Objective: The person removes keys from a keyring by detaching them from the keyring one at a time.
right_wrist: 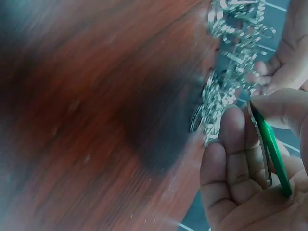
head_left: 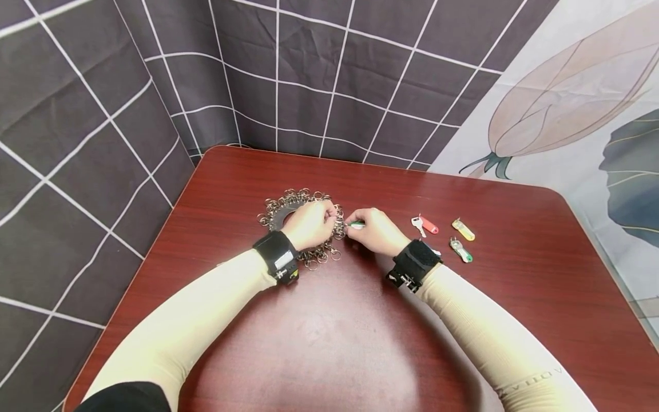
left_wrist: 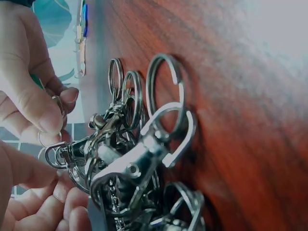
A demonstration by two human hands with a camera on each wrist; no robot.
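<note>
A round grey holder (head_left: 280, 218) lies on the table, its edge hung all round with metal snap hooks (left_wrist: 132, 166) and split rings (left_wrist: 166, 91). Over its right side, my left hand (head_left: 310, 225) pinches one small snap hook (left_wrist: 61, 153) between thumb and curled fingers. Close by on the right, my right hand (head_left: 380, 232) holds a green key tag (right_wrist: 274, 156) with a key (right_wrist: 262, 144) flat against it. The tag's thin ring (left_wrist: 58, 103) is between the right fingertips, right at the hook's tip; whether they are linked I cannot tell.
Right of the hands lie a red key tag (head_left: 429, 225) with a key (head_left: 418, 226), a yellow key tag (head_left: 465, 230) and another green key tag (head_left: 461, 250). Another tag is partly hidden by the right wrist. Cloth-covered walls (head_left: 309, 74) stand behind the red-brown table (head_left: 309, 343).
</note>
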